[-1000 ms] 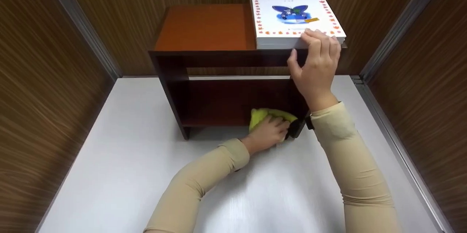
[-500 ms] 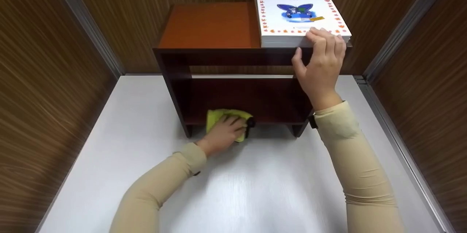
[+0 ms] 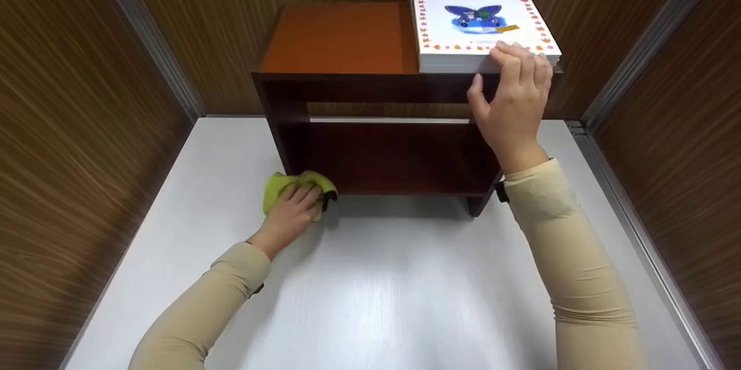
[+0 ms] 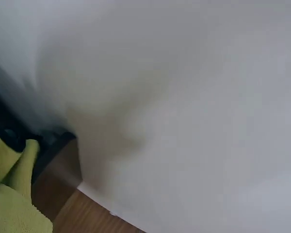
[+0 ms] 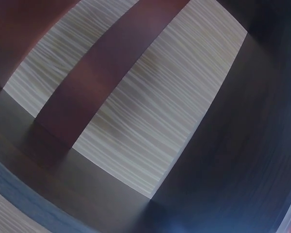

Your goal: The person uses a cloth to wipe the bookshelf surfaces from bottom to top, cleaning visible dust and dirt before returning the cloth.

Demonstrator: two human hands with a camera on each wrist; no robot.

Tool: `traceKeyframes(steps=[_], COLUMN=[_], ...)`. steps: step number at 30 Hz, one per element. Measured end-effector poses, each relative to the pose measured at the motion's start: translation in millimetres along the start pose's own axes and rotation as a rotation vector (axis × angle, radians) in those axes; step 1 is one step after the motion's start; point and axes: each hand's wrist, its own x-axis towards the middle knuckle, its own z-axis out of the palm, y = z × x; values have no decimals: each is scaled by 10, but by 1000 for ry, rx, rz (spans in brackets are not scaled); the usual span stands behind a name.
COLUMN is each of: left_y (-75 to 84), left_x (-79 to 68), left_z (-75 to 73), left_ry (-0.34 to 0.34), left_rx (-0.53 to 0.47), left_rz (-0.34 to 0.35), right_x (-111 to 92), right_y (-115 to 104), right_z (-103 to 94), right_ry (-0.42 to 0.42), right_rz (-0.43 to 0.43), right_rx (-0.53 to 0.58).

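A yellow-green cloth (image 3: 274, 191) with a black patch at one edge is bunched under my left hand (image 3: 291, 212), which grips it at the lower front left corner of a dark brown shelf (image 3: 336, 40). The cloth covers that corner and the foot below it. Part of the same cloth (image 4: 14, 211) fills the lower left of the left wrist view. At the shelf's upper right, my right hand (image 3: 517, 109) rests bent fingers on the front edge of a stack of white books (image 3: 431, 40), its thumb apart near the shelf's front board.
The shelf stands on a white tabletop (image 3: 370, 300), with wood-grain panels (image 3: 63, 127) on the left, right and back. Inside it, a lower board (image 3: 393, 161) spans between the sides. A reddish-brown crossbar (image 5: 102, 73) shows in the right wrist view.
My left hand has slid the cloth leftward along the front of the lower board, from the right end to the left corner. The right hand stays at the books.
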Motion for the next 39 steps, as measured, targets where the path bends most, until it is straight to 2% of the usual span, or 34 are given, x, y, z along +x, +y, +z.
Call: traceKeyframes(steps=[3,7,14,22,28,31,35,39], left_y=[21,152,547,1030,1405,1607,1831,1930], left_x=[18,197,742,1330,1721,1936,2183,2278], left_z=[46,136,223,238,299,306,254,200], left_ry=[15,52,94,11,88,96,79,22], left_rx=[3,-56,-82,-80,-86,-70,4,49], left_rz=[21,61,119,131,107,86,29,-19], right_x=[-1,-3,0,-1,-23,-23,-11,-9], right_y=[6,2,-29,-28,-19,-12,-2,4], right_z=[1,9,22,-1,-4,-12,-29,-41], right_ry=[2,7,-11,4,-10,-8,-8,-35], right_rz=[0,4,-6,-12,-8,-9,-9,-31], right_rx=[-2,-6,-1,-4,-10,-12,-9,-16])
